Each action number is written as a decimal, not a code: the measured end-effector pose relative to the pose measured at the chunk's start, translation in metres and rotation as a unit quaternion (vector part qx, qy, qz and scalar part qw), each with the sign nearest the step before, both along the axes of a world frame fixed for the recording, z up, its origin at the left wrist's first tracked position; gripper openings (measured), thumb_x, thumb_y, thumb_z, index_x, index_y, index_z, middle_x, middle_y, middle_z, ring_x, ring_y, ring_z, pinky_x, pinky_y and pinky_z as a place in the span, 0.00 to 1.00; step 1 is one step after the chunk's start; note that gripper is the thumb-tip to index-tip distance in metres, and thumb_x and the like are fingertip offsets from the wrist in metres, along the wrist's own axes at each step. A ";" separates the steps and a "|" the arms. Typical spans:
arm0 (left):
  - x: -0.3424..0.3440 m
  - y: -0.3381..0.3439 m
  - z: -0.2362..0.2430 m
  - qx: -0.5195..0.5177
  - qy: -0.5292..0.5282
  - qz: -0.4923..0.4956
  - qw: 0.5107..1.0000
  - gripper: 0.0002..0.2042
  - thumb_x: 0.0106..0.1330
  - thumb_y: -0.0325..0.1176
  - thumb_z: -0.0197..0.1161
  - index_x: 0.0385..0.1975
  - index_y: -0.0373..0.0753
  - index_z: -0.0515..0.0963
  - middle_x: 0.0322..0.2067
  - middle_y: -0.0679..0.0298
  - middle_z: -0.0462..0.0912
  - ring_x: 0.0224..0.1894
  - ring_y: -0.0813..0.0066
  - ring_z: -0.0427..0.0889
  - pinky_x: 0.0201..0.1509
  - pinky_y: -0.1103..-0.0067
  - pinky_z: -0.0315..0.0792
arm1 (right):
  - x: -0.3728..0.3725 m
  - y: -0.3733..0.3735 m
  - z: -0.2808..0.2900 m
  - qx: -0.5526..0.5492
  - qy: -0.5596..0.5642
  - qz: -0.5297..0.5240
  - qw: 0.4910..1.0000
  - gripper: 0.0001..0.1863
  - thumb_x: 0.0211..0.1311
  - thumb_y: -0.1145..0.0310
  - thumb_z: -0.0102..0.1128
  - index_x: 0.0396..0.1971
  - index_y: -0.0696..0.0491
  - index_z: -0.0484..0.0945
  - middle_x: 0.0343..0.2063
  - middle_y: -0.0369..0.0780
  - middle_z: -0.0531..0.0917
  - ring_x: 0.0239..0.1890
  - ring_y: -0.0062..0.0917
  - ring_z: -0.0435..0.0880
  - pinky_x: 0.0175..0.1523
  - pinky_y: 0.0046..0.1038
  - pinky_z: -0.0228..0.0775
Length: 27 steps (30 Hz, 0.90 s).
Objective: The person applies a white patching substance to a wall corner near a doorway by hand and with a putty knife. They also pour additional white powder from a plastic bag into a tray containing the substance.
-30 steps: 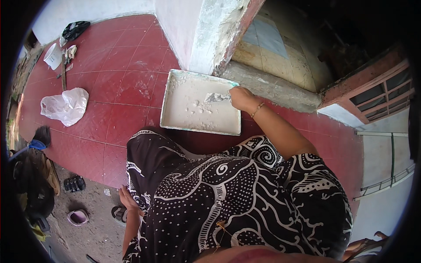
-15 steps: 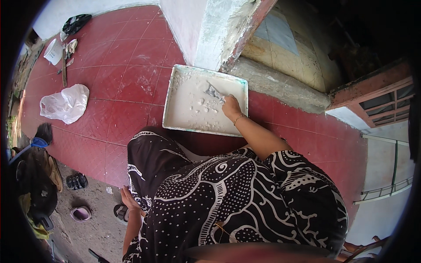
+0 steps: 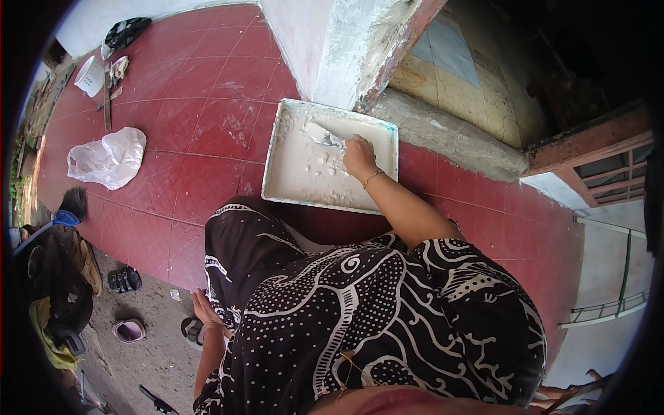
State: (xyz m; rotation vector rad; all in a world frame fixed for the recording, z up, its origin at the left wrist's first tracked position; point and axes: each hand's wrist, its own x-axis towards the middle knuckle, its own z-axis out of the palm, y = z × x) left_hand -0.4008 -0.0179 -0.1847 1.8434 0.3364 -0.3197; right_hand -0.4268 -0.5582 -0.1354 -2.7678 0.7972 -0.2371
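Observation:
My right hand (image 3: 360,158) is closed round the handle of a trowel (image 3: 324,135). White paste coats its blade, which is over the far middle of a shallow white tray (image 3: 268,166). Wet white paste (image 3: 294,169) covers the tray's bottom, with several lumps just below the blade. My left hand (image 3: 205,310) is low beside my left thigh, near the edge of the red floor. Its visible fingers lie stretched out, and I see nothing in them.
A white plastic bag (image 3: 114,159), a white bucket (image 3: 90,76) and a black bag (image 3: 127,32) lie to the left. Closer are a blue broom (image 3: 66,216) and several sandals (image 3: 124,279). A wall corner (image 3: 339,55) and a stone step (image 3: 443,131) border the tray's far side.
The trowel and my right hand have moved slightly; the blade now points further left and shows a broad coat of white paste. My left hand stays by my thigh.

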 end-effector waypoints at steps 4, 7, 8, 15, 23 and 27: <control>-0.001 0.000 0.001 -0.001 0.003 0.011 1.000 0.21 0.68 0.44 0.41 0.43 0.27 0.68 0.38 0.57 0.74 0.39 0.72 0.72 0.47 0.78 0.66 | -0.011 -0.001 0.044 -0.116 -0.014 0.065 0.991 0.12 0.42 0.77 0.49 0.28 0.55 0.79 0.33 0.48 0.77 0.40 0.41 0.75 0.46 0.38 0.64; 0.000 -0.005 0.004 -0.015 -0.006 -0.005 1.000 0.21 0.68 0.44 0.41 0.42 0.28 0.68 0.37 0.57 0.74 0.39 0.72 0.72 0.46 0.79 0.65 | -0.029 -0.026 0.057 -0.094 0.036 0.066 0.993 0.11 0.45 0.74 0.50 0.30 0.52 0.79 0.33 0.47 0.77 0.42 0.39 0.75 0.49 0.37 0.64; 0.002 -0.003 -0.002 -0.033 0.001 0.010 0.999 0.21 0.68 0.44 0.41 0.41 0.28 0.68 0.37 0.57 0.74 0.39 0.72 0.72 0.46 0.78 0.65 | -0.038 -0.039 0.054 -0.021 0.041 0.073 0.996 0.10 0.44 0.76 0.51 0.29 0.55 0.78 0.33 0.48 0.77 0.40 0.41 0.75 0.47 0.37 0.65; -0.001 0.000 0.000 -0.029 0.005 0.008 1.000 0.21 0.68 0.44 0.41 0.41 0.29 0.68 0.37 0.58 0.74 0.39 0.73 0.72 0.47 0.78 0.65 | -0.078 -0.015 0.062 0.104 0.122 0.098 0.982 0.09 0.42 0.78 0.54 0.28 0.59 0.76 0.33 0.48 0.76 0.38 0.44 0.74 0.43 0.36 0.67; -0.003 -0.007 0.010 -0.008 0.000 0.011 1.000 0.21 0.67 0.46 0.41 0.38 0.30 0.70 0.34 0.60 0.74 0.36 0.74 0.72 0.44 0.79 0.66 | -0.061 0.025 0.007 0.112 -0.001 0.101 0.989 0.04 0.43 0.77 0.52 0.22 0.61 0.73 0.31 0.49 0.74 0.37 0.45 0.73 0.43 0.37 0.65; -0.004 -0.010 0.014 -0.011 0.004 0.027 1.000 0.21 0.68 0.46 0.41 0.38 0.30 0.70 0.34 0.60 0.74 0.36 0.74 0.72 0.44 0.79 0.66 | -0.025 0.054 -0.003 0.152 -0.046 0.058 0.986 0.09 0.44 0.77 0.50 0.29 0.59 0.76 0.33 0.49 0.75 0.39 0.44 0.74 0.45 0.36 0.66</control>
